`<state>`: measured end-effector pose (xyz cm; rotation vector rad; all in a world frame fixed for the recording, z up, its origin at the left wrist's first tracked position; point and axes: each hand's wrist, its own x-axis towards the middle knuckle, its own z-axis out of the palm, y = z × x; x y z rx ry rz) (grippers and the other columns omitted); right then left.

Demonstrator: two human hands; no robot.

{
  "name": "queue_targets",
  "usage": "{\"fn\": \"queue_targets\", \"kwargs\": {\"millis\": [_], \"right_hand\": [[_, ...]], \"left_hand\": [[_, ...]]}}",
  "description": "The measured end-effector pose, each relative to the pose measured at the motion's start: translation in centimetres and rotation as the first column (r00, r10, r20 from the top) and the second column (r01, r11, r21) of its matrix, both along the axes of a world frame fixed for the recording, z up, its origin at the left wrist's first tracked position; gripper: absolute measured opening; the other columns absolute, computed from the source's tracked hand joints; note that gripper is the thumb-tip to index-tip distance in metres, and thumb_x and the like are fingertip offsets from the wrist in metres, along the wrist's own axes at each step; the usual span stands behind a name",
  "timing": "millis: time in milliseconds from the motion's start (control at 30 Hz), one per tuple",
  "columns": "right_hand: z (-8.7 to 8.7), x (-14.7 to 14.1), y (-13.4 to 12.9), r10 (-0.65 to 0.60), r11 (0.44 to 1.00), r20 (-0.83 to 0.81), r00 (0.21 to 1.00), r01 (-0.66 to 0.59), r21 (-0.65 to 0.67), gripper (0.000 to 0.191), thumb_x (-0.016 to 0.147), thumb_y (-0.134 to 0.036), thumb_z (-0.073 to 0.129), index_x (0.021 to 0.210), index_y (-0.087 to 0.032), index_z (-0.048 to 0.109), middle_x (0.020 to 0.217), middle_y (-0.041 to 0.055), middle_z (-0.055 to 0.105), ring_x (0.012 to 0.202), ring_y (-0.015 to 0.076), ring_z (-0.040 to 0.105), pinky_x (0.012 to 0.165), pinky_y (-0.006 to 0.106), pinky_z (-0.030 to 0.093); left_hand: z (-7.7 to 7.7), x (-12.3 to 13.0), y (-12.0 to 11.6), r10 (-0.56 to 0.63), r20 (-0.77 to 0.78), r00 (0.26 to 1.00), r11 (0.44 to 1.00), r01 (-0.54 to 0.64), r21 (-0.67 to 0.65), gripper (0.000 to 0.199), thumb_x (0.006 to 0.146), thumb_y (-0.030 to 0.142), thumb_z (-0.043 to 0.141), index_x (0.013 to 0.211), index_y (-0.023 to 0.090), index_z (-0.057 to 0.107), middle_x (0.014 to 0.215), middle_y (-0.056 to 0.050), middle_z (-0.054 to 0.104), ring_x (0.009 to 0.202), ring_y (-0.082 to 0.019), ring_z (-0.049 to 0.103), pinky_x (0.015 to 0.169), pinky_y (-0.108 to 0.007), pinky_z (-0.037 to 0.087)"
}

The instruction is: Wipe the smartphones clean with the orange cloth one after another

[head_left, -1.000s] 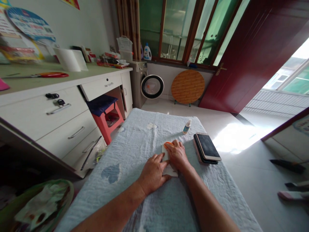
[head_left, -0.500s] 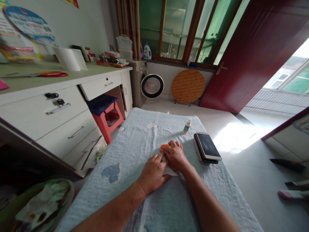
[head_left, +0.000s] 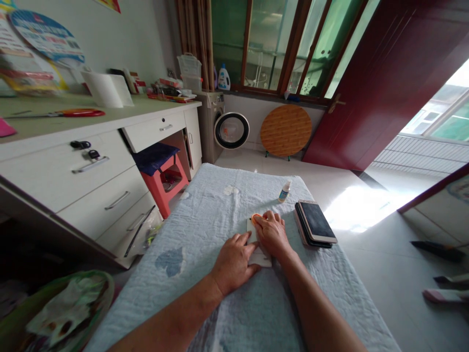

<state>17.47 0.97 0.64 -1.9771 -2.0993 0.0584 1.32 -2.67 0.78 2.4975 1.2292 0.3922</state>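
On the light blue quilted cloth lies a flat white slab, shaped like a phone and partly covered by my hands. My left hand presses its fingers on the slab's left side, with the thumb by its lower edge, holding it in place. In my right hand the bent fingers hold a small orange pad against the slab's far end; most of the pad is hidden. A small spray bottle with a white cap stands beyond my right hand. To the right sits a stack of phones or tablets.
A white desk runs along the left, with a paper roll and red-handled scissors on top. A red stool stands under it. A bin is at lower left. Behind are an open washing machine and a round wooden tabletop.
My right hand has slid slightly right and away from me with the orange pad, uncovering more of the white slab. My left hand has stayed almost in place.
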Motion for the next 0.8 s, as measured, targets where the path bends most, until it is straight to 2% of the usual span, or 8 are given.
{"fn": "queue_targets", "kwargs": {"millis": [200, 500, 667, 800], "right_hand": [[-0.1, 0.8, -0.3, -0.029, 1.000, -0.008, 1.000, 0.029, -0.011, 0.025, 0.094, -0.027, 0.045, 0.098, -0.030, 0.069, 0.096, 0.0050, 0.052, 0.090, 0.0195, 0.041, 0.075, 0.030, 0.027], [0.0, 0.4, -0.6, 0.163, 0.985, -0.094, 0.982, -0.168, -0.048, 0.023, 0.094, -0.033, 0.048, 0.097, -0.034, 0.071, 0.095, 0.0037, 0.052, 0.093, 0.0187, 0.042, 0.080, 0.030, 0.028], [0.1, 0.8, -0.4, 0.083, 0.995, -0.058, 0.995, -0.086, -0.059, 0.025, 0.095, -0.035, 0.046, 0.102, -0.035, 0.070, 0.096, 0.0044, 0.052, 0.093, 0.0196, 0.041, 0.079, 0.030, 0.027], [0.0, 1.5, -0.3, -0.009, 0.998, -0.050, 0.999, 0.006, -0.058, 0.026, 0.093, -0.028, 0.046, 0.101, -0.033, 0.070, 0.095, 0.0052, 0.051, 0.091, 0.0202, 0.041, 0.077, 0.031, 0.027]], "left_hand": [[-0.1, 0.0, 0.1, 0.006, -0.016, 1.000, 1.000, -0.006, -0.026, 0.053, 0.076, 0.046, 0.070, 0.122, 0.022, 0.062, 0.141, -0.014, 0.047, 0.121, -0.031, 0.048, 0.104, -0.042, 0.037], [0.3, 0.1, 0.0, -0.002, 0.037, 0.999, 1.000, 0.002, -0.022, 0.052, 0.074, 0.045, 0.072, 0.122, 0.027, 0.060, 0.133, -0.008, 0.053, 0.115, -0.029, 0.051, 0.101, -0.041, 0.039], [-0.1, 0.0, 0.0, 0.005, 0.018, 1.000, 1.000, -0.005, -0.019, 0.052, 0.075, 0.046, 0.070, 0.121, 0.024, 0.061, 0.134, -0.011, 0.052, 0.117, -0.030, 0.050, 0.101, -0.042, 0.039], [-0.2, -0.1, 0.0, 0.001, 0.000, 1.000, 1.000, -0.001, -0.021, 0.052, 0.075, 0.045, 0.070, 0.122, 0.022, 0.061, 0.139, -0.012, 0.048, 0.120, -0.031, 0.048, 0.102, -0.043, 0.038]]}}
